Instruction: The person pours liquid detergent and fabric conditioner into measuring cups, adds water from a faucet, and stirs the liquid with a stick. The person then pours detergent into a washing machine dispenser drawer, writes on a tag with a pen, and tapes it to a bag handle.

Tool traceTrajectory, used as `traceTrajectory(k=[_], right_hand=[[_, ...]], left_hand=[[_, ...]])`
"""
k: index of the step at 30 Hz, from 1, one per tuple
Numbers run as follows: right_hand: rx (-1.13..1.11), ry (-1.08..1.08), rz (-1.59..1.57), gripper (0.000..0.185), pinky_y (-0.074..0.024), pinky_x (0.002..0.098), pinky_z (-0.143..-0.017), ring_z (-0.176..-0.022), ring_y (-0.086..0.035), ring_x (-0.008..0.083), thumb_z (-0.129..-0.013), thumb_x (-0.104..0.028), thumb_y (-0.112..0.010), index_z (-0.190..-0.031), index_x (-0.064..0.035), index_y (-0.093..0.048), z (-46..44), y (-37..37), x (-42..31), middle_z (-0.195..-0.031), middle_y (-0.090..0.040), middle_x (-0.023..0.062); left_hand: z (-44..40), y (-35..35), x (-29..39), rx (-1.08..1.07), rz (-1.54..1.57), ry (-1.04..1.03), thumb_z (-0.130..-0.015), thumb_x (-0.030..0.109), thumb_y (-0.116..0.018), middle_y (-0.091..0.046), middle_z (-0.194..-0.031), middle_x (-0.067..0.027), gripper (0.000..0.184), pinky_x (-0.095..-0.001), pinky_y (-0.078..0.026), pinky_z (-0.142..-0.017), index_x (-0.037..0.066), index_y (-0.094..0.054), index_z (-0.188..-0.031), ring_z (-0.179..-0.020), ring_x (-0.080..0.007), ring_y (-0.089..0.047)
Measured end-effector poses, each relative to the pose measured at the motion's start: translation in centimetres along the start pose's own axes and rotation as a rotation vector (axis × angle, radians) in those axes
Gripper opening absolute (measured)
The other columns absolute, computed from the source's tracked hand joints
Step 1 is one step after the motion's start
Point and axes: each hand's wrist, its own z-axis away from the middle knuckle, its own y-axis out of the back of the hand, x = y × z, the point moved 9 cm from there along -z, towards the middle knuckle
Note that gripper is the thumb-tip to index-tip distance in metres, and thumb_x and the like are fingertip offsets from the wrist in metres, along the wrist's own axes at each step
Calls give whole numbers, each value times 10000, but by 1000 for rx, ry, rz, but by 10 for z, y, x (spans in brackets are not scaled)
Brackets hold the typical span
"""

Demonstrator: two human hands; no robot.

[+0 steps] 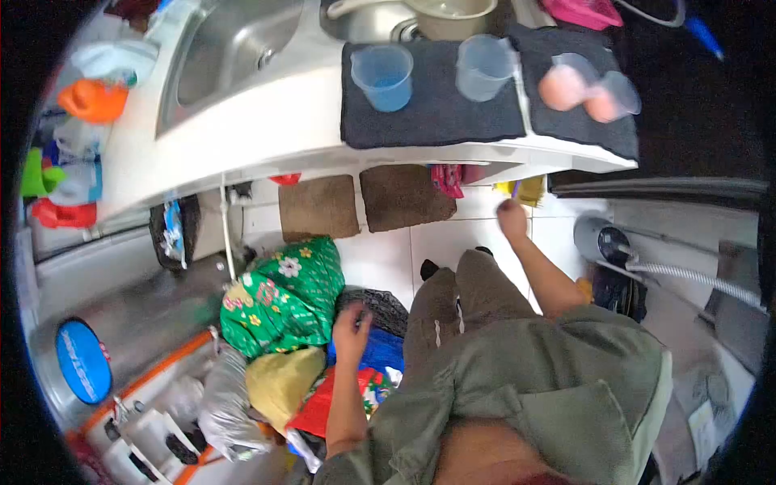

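- Yellow item [532, 192]: below the edge of the bench [250, 153], just beyond the right hand; material unclear; probably light and soft, best held by its near edge.
- Purple strip [516, 189]: thin, against the yellow item; looks light and fairly stiff; its lower end would be the place to hold.
- Green bag [283, 303]: flowered, plump, on the left near the left hand; likely soft, yielding and a little slippery; best held by a gathered fold.
- Black bag [388, 311]: crumpled, between green bag and legs; likely thin and limp; a bunched handful would hold best.
- Right hand [511, 218]: arm reaching forward; grip looks narrow, fingers curled by the purple strip; cannot tell whether it holds the strip.
- Left hand [350, 330]: over the bags, fingers partly bent; cannot tell how wide its grip is, or whether it touches the black bag.
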Motion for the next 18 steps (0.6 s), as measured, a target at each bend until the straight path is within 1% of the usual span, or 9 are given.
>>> traceTrajectory(k=[2, 3, 5, 6, 7, 9, 13, 15, 18], right_hand=[[336, -154, -204, 163, -444, 400, -664, -729, -568, 325, -772, -162, -543, -888, -52, -569, 38, 127, -11, -793, -588, 170], [579, 90, -249, 170, -433, 359, -685, -745, -533, 270, -760, -96, -574, -911, -34, -526, 58, 201, -52, -822, -546, 131], [761, 352, -309, 243, -415, 330, -758, -825, -505, 221, -738, -55, -620, -939, 0, -495, 74, 313, -128, -906, -522, 108], [784, 430, -323, 367, -403, 329, -810, -901, -505, 221, -720, -62, -647, -1032, 17, -472, 70, 346, -151, -1003, -525, 125], [720, 405, -376, 530, -382, 336, -868, -1000, -495, 234, -682, -62, -682, -1140, 10, -423, 54, 363, -165, -1083, -519, 137], [498, 380, -463, 661, -328, 339, -958, -1168, -416, 242, -667, -21, -683, -1234, -3, -343, 10, 364, -179, -1255, -436, 148], [257, 461, -720, 756, -346, 328, -952, -1116, -463, 222, -605, -56, -738, -1248, -1, -345, -49, 329, -171, -1175, -499, 154], [153, 406, -641, 721, -364, 305, -932, -1068, -499, 200, -608, -58, -738, -1226, 9, -372, -55, 324, -178, -1125, -530, 141], [197, 406, -557, 615, -403, 292, -871, -973, -549, 179, -623, -71, -727, -1166, -6, -444, -57, 329, -185, -1023, -583, 121]], left_hand=[[-26, 72, 101, 174, 14, -277, -725, 83, -650, -626, -932, -138, 185, -328, -440, -826, 21, -612, -896, -902, -267, -589], [-35, 109, 150, 281, 30, -456, -719, 47, -645, -634, -899, -127, 144, -319, -447, -803, 22, -617, -858, -863, -242, -599], [-58, 166, 214, 360, 159, -559, -723, 20, -636, -637, -883, -117, 131, -314, -451, -780, 25, -618, -852, -838, -220, -602], [-68, 190, 256, 409, 106, -636, -735, 27, -630, -638, -875, -108, 118, -308, -452, -760, 22, -619, -852, -832, -212, -601], [-80, 209, 294, 460, 53, -709, -748, 35, -624, -639, -867, -98, 106, -302, -454, -741, 19, -621, -853, -826, -204, -601], [-120, 234, 351, 556, 10, -826, -766, 54, -616, -641, -849, -79, 117, -284, -449, -713, 30, -630, -880, -808, -180, -596], [-233, 233, 429, 428, 110, -845, -780, 147, -620, -637, -848, -81, 167, -265, -446, -681, 42, -631, -909, -775, -159, -591], [-281, 219, 455, 399, 65, -874, -801, 125, -614, -621, -902, -49, 215, -244, -450, -671, 18, -607, -988, -790, -101, -562], [-316, 202, 502, 478, -105, -1037, -780, 164, -632, -608, -952, -89, 266, -272, -464, -669, 42, -589, -1013, -786, -176, -589]])
